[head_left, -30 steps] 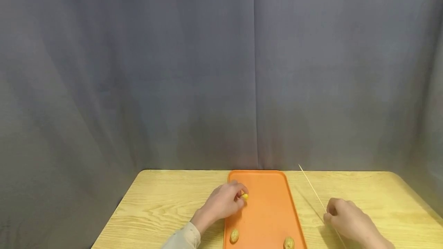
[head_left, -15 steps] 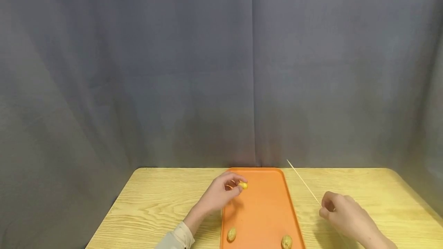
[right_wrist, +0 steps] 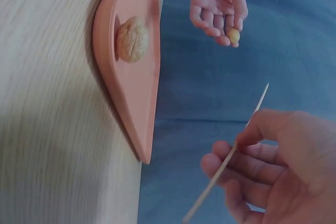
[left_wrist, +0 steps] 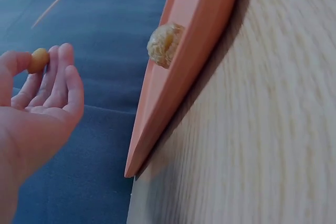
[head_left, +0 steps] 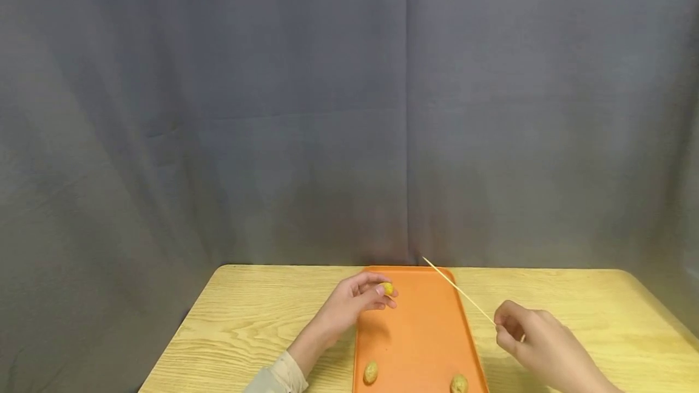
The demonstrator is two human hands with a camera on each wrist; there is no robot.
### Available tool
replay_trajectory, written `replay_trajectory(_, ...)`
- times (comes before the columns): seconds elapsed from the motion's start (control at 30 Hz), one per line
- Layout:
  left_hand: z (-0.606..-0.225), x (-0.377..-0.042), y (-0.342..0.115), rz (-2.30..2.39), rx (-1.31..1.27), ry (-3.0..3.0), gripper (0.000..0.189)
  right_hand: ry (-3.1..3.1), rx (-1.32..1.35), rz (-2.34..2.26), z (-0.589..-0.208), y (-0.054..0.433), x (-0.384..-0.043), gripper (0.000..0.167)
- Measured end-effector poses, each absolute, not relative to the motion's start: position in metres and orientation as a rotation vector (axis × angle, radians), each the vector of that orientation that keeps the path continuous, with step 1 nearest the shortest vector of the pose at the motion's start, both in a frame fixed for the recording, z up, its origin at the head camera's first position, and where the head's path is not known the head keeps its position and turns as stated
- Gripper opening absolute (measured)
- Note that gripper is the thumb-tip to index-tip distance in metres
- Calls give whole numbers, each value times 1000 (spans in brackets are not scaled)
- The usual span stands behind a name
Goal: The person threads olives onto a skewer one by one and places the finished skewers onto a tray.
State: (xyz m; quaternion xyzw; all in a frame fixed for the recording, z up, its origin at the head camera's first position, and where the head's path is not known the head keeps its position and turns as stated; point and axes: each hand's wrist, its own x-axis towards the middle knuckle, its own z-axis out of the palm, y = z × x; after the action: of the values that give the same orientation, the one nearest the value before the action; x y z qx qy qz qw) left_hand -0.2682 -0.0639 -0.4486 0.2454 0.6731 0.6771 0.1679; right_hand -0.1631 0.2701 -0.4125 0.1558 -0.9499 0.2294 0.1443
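My left hand (head_left: 349, 305) is raised over the far left part of an orange tray (head_left: 423, 335). Its thumb and fingertips pinch a small yellow ball-shaped piece (head_left: 388, 288), seen also in the left wrist view as a yellow-orange ball (left_wrist: 38, 61). Right of the tray, my right hand (head_left: 537, 339) pinches a thin wooden skewer (head_left: 457, 288) between thumb and index finger. The skewer's pointed end (right_wrist: 264, 91) sticks out beyond the fingers, slanting up and left over the tray's far right edge. Point and yellow piece are apart.
On the near part of the tray lie a brownish oval piece (head_left: 371, 373) at left and a wrinkled round piece (head_left: 459, 383) at right. The tray stands on a wooden table (head_left: 256, 314), with a grey curtain (head_left: 306, 138) behind it.
My left hand has lifted the yellow piece higher off the tray and turned so that more fingers show. My right hand has shifted slightly left, and the skewer's point has swung left over the tray.
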Motion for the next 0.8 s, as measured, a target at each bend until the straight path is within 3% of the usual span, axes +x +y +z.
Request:
replay_trajectory(0.33, -444, -272, -62, 2203, 494, 1680, 41, -2498, 688, 733, -418, 261, -162, 31)
replay_trajectory(0.8, -438, -265, -57, 2320, 491, 1466, 48, -2199, 781, 1001, -425, 231, -157, 47)
